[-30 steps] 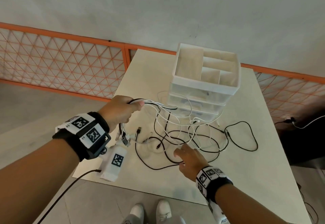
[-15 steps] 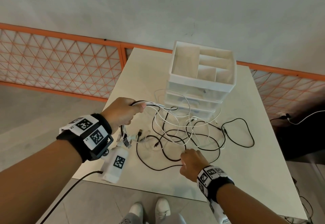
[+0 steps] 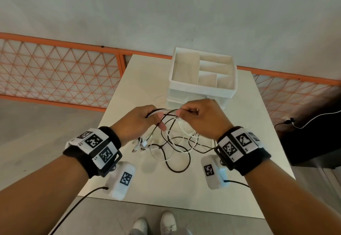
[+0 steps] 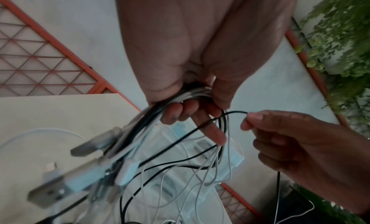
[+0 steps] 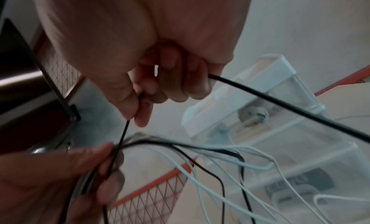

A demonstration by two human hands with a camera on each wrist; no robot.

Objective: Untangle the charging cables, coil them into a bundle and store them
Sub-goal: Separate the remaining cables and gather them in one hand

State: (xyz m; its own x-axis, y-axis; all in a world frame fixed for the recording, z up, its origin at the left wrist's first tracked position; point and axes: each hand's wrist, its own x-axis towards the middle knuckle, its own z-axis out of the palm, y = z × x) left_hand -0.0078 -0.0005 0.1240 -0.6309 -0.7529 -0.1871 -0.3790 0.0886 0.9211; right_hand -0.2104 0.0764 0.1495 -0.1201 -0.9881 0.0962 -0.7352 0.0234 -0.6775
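Observation:
Black and white charging cables hang in loops from both hands down to the white table. My left hand grips a bunch of cable ends, with several plugs dangling below it. Just right of it, my right hand pinches a black cable between thumb and forefinger; the same black cable runs out of the fist in the right wrist view. The two hands are raised above the table, almost touching.
A white drawer organizer with an open divided top tray stands on the table behind the hands. An orange mesh fence runs behind the table. A dark object with plugged cables lies at the right. My shoes show below the table edge.
My right hand has lifted from the table with a black cable and come up beside the left hand. The loops have risen off the table. The view has shifted closer.

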